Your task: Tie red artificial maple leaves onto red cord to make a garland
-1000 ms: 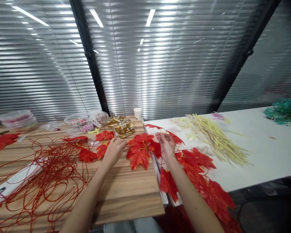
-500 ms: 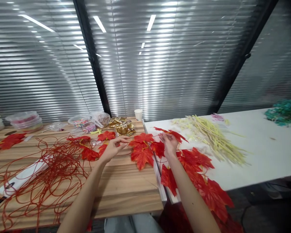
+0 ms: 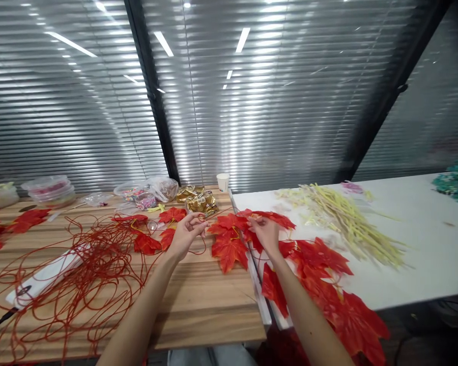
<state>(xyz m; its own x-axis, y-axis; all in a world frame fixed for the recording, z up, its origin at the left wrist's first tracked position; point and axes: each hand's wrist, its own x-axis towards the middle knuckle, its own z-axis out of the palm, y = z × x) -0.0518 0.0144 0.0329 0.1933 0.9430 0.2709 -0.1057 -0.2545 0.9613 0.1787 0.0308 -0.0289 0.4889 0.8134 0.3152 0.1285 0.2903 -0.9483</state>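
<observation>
My left hand [image 3: 189,233] is closed in a pinch on a thin red cord, left of the central red maple leaves [image 3: 229,249]. A loop of the cord rises from its fingertips toward the right. My right hand [image 3: 265,231] has its fingers pinched beside the top leaf [image 3: 278,218]; whether cord or leaf is between them is too small to tell. More red leaves [image 3: 322,256] trail under and beside my right forearm. A large tangle of red cord [image 3: 95,264] lies on the wooden table at left.
A white power strip [image 3: 49,277] lies under the cord. Gold packets [image 3: 201,202], a paper cup [image 3: 223,182] and plastic tubs [image 3: 51,192] stand along the back. Yellow stems [image 3: 351,218] lie on the white table [image 3: 423,244].
My view has shifted slightly, moving things rightward. My right hand has come down and a little nearer to my left hand. The leaf beside it now lies lower.
</observation>
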